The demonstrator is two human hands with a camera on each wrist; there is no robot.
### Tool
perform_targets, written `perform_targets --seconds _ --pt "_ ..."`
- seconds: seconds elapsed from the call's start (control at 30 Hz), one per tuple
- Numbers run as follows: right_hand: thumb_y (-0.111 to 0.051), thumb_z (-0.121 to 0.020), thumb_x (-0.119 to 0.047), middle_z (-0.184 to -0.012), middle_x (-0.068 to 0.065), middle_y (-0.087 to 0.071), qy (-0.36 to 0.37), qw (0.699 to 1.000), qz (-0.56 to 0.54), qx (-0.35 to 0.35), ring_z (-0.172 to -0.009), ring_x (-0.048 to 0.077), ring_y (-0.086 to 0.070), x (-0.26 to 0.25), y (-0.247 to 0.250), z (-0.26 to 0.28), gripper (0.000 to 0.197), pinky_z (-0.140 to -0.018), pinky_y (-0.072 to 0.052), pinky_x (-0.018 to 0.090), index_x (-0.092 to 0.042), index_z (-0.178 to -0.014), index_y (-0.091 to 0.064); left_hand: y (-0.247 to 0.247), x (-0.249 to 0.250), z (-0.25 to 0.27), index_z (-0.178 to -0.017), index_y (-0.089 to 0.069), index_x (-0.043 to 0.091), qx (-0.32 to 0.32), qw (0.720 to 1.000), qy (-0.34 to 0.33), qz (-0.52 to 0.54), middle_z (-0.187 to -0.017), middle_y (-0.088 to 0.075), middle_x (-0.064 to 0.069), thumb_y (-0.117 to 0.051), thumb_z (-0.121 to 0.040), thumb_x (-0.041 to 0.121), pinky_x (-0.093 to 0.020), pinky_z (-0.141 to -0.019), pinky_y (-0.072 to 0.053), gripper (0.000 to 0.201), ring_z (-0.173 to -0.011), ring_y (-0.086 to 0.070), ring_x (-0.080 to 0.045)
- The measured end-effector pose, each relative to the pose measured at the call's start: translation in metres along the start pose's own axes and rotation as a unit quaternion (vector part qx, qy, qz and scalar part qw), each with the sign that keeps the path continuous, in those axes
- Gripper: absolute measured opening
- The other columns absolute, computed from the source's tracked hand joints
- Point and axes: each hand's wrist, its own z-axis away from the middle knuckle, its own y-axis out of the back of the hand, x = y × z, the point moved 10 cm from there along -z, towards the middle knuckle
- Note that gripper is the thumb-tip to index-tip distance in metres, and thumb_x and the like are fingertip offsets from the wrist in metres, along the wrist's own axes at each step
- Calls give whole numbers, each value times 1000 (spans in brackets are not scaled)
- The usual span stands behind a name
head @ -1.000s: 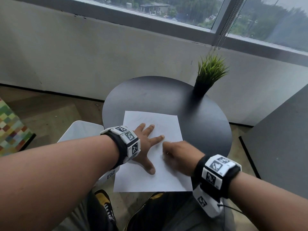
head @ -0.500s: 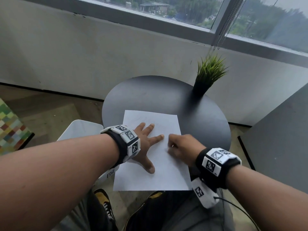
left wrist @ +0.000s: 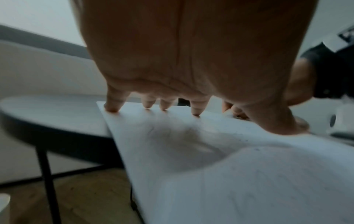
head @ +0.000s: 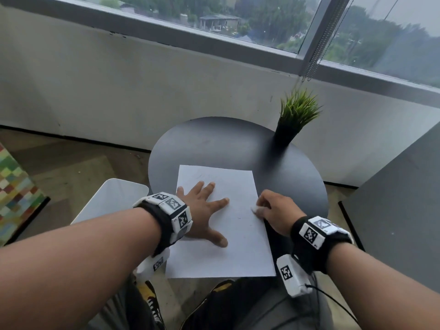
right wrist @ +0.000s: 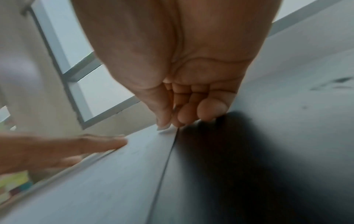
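One paper sheet (head: 238,246), pressed flat by the spread left hand (head: 202,210); small white piece (head: 254,209) pinched by the right hand (head: 276,210).

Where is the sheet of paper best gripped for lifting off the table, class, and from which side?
Pinch the sheet of paper at its near edge, coming from the person's side: that part overhangs the table, so a thumb fits beneath. Elsewhere it lies flat, pressed by the left hand.
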Motion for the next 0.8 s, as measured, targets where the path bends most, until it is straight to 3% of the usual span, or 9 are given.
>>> perform_targets --seconds 0.1,0.23,0.37,0.43,0.5,0.53,0.63,0.7,0.8 --pt "-69 -84 -37 -90 -7 -63 -21 999 -39 11 -82 16 -59 14 12 2 16 -74 -46 26 -26 -92 -61 14 -20 12 -160 -11 40 83 995 2 64 -167 25 -1 -42 -86 83 -49 -126 -1 91 -154 20 -21" --pt "-61 -87 -38 -104 -4 -51 -14 997 38 67 -95 16 -55 11 29 14 21 -87 -45 31 -34 -108 -58 13 -72 32 -158 -20 43 136 984 83 79 -169 6 -1 -51 -83 81 -45 -125 -9 89 -155 7 -22" --pt "-59 -88 -36 -92 -9 -54 66 995 57 -37 -89 13 -54 -28 -12 35 19 -78 -41 26 -31 -106 -62 0 -112 52 -147 -35 46 133 962 189 146 -155 -20 -4 -71 -71 77 -46 -114 -34 90 -144 -24 -28" --pt "-57 -88 -38 -97 -8 -52 76 994 61 -41 -94 14 -54 -37 -25 37 24 -84 -43 28 -33 -111 -59 -2 -126 58 -131 -43 43 142 917 220 302 -138 -35 -6 -83 -72 59 -43 -88 -54 72 -115 -51 -29" --pt "-56 -89 -39 -105 -7 -50 56 996 63 -25 -104 16 -52 -36 -23 32 33 -91 -42 30 -33 -121 -54 -13 -127 61 -124 -41 32 140 816 236 509 -125 -49 -9 -85 -80 39 -36 -56 -57 63 -80 -67 -27" --pt "-55 -90 -39 -108 -6 -50 41 997 63 -23 -108 17 -52 -34 -21 29 36 -94 -41 30 -32 -125 -52 -18 -126 62 -121 -41 24 139 775 244 566 -117 -56 -12 -83 -83 32 -36 -50 -56 57 -69 -71 -27" --pt "-53 -90 -38 -118 -1 -51 4 996 82 -32 -118 21 -50 -22 -16 21 40 -99 -40 35 -28 -129 -50 -23 -124 63 -108 -51 13 134 765 246 580 -88 -68 -12 -81 -86 27 -36 -53 -57 40 -60 -71 -26" --pt "-52 -90 -38 -132 2 -50 -21 996 83 -31 -125 23 -47 -11 -12 19 48 -103 -39 38 -26 -136 -45 -25 -117 62 -93 -58 6 115 770 222 588 -61 -61 -5 -78 -89 22 -26 -46 -47 26 -44 -57 -17" --pt "-52 -91 -39 -147 3 -42 -48 995 74 -36 -134 22 -39 1 -6 22 66 -108 -35 35 -21 -149 -27 -31 -106 62 -92 -62 3 91 759 200 612 -60 -49 -9 -75 -92 18 -19 -41 -31 20 -40 -38 -15"
